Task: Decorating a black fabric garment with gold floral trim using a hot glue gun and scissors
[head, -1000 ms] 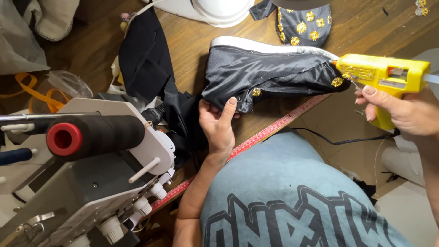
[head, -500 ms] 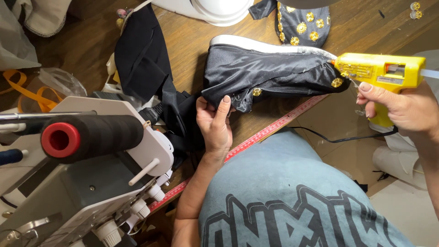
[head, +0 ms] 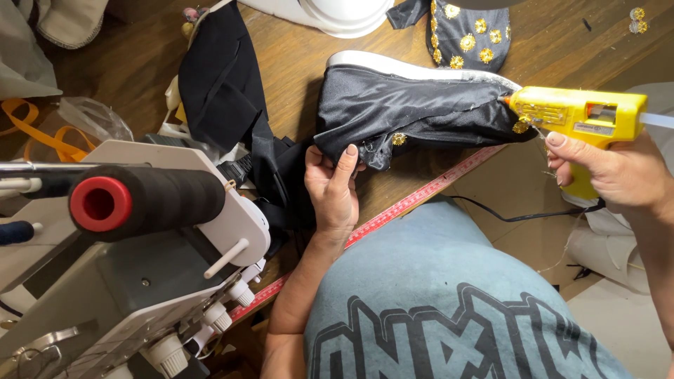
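Left hand (head: 333,186): pinches heel edge of black satin shoe (head: 414,109), lying mid-table (head: 295,63). Right hand (head: 607,172): wrapped around yellow glue gun (head: 579,116), nozzle at the shoe's toe. Red tape measure (head: 421,200) along near edge. Sewing machine (head: 133,267), black thread spool (head: 140,203) at near-left corner. Black cloth (head: 221,84) just left of shoe.

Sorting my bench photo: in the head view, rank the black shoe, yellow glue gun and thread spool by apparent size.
1. black shoe
2. and 3. unsure: thread spool and yellow glue gun look alike, and the spool sits nearer the camera.
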